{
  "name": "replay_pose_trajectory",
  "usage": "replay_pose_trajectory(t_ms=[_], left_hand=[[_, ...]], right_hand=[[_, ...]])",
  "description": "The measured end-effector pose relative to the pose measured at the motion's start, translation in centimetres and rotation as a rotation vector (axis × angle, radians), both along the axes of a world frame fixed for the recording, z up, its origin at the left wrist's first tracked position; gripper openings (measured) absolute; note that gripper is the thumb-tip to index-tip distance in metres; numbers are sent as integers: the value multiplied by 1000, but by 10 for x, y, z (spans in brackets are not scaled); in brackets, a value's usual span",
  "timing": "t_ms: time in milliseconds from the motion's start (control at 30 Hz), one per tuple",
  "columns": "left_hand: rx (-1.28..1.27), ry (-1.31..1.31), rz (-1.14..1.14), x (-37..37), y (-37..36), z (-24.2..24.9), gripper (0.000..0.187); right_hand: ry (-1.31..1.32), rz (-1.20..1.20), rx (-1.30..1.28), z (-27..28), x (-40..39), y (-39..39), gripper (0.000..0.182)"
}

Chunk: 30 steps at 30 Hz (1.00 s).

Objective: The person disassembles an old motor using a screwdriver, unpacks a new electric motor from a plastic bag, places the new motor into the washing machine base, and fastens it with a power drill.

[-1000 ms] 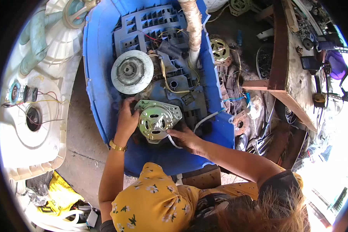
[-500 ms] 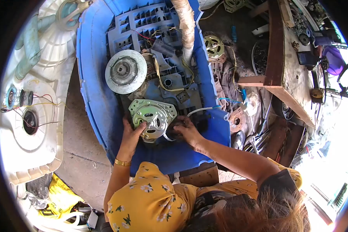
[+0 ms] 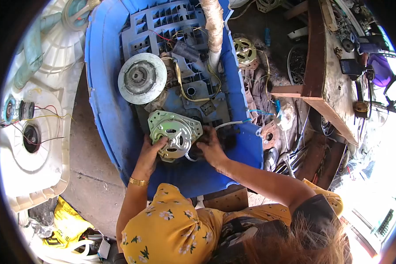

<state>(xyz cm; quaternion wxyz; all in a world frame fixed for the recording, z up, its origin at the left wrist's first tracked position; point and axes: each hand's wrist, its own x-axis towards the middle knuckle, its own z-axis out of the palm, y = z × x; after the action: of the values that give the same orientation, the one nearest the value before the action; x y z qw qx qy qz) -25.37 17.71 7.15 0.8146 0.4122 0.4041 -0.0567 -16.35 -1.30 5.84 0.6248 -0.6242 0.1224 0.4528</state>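
Motor [image 3: 175,135] with slotted metal cover | inside blue plastic housing [image 3: 105,94], just below round pulley [image 3: 142,78] | left hand [image 3: 152,152] grips its left edge, thumb on cover | right hand [image 3: 212,148] curls at its right side

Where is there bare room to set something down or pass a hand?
The widest patch is floor between white tub and blue housing. Inside the housing, a hand could probably pass between the metal cover and the lower rim. Beyond the cover, a pulley and wires crowd it; right of the housing, scattered parts do.
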Motion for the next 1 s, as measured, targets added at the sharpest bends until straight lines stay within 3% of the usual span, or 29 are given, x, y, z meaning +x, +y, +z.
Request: replay_pose_trajectory(t_ms=[233,333,433,633,933,1000], left_hand=[[7,33,8,3,0,5,59],[3,7,3,4,0,4,60],[-12,18,16,3,0,4,61],[-6,54,-19,-2,5,-4,63],[18,49,-82,-2,7,1,56],[-40,56,4,-2,7,3,50]], right_hand=[[26,7,31,5,5,2,56],[-75,79,4,-3,2,-1,57],[20,27,36,3,4,1,59],[-216,216,-73,7,4,-1,60],[-229,371,-105,-9,16,-10,67],[-219,371,-159,-6,18,-10,68]])
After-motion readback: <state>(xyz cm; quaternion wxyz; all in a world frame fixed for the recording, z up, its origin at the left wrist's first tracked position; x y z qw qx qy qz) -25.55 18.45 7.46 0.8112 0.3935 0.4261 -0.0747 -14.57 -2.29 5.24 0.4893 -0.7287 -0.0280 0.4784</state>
